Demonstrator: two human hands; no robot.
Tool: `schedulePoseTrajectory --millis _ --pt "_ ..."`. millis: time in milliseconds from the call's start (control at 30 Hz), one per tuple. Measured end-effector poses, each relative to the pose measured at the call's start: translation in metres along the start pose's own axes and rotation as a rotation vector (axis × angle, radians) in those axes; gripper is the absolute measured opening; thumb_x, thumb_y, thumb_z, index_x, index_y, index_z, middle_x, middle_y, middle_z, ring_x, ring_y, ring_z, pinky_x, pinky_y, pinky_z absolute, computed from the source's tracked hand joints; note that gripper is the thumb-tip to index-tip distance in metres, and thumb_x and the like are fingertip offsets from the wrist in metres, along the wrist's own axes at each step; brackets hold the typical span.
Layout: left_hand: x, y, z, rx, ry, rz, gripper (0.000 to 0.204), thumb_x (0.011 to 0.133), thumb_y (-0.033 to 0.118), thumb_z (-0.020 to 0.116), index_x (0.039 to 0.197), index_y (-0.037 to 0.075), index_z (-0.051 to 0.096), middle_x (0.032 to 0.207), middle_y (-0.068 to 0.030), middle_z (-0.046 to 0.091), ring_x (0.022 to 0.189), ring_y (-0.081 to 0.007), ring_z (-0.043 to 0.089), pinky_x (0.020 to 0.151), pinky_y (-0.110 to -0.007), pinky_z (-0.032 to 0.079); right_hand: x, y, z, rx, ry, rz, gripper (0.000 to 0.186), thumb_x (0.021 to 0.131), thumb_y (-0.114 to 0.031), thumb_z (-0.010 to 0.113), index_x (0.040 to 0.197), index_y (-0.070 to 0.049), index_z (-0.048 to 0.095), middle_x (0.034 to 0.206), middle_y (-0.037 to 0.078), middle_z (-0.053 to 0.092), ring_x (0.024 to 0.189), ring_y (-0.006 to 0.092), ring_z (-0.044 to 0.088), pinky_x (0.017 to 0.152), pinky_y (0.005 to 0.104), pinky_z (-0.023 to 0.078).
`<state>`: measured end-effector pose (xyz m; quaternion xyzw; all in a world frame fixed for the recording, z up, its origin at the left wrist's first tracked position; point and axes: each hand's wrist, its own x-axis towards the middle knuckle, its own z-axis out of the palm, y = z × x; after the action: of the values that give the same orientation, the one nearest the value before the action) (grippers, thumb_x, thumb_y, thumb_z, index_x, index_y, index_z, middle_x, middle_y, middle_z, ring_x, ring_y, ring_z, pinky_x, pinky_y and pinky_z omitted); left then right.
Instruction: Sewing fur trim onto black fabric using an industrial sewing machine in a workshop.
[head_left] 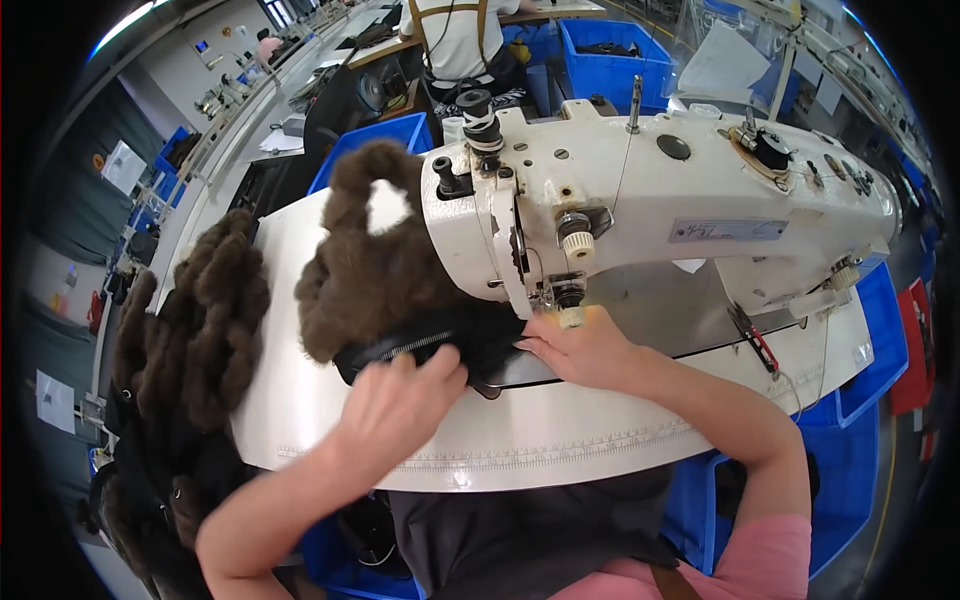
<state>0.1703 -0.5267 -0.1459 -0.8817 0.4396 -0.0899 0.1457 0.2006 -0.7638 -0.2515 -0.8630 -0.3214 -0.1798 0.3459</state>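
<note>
Fluffy brown piece (370,285) with black panel (482,335), on white table (560,430), reaching the sewing machine (620,185) head.
Left hand (405,395): palm down, fingers curled over panel, blurred; grip cannot be told. Right hand (580,347): elbow bent outward, fingertips pinching panel edge.

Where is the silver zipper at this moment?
In the head view, the silver zipper is left of centre, on the black fabric, between the brown furry material and the person's left hand.
</note>
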Motion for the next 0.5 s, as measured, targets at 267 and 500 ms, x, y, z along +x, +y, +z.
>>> schedulePoseTrajectory --millis 267,500 --pt "-0.015 0.016 0.028 -0.075 0.213 -0.099 0.019 0.080 0.023 0.071 0.073 0.006 0.067 0.084 -0.0034 0.060 0.048 -0.0150 0.048 0.036 -0.028 0.039 -0.001 -0.011 0.002 -0.160 -0.073 -0.052 0.014 0.087 -0.024 0.066 0.089 -0.011 0.060 0.070 0.004 0.059 0.058 0.0249 0.061 0.049 0.0366 0.048" --pt "-0.020 0.024 0.048 0.127 0.477 -0.035 0.017 0.079 0.022 0.074 0.078 0.005 0.071 0.096 -0.0038 0.067 0.059 -0.0144 0.046 0.044 -0.025 0.036 0.004 -0.031 0.002 -0.205 0.166 -0.293 0.021 0.082 -0.014 0.066 0.101 -0.007 0.063 0.093 0.004 0.057 0.064 0.0184 0.060 0.050 0.0281 0.050"
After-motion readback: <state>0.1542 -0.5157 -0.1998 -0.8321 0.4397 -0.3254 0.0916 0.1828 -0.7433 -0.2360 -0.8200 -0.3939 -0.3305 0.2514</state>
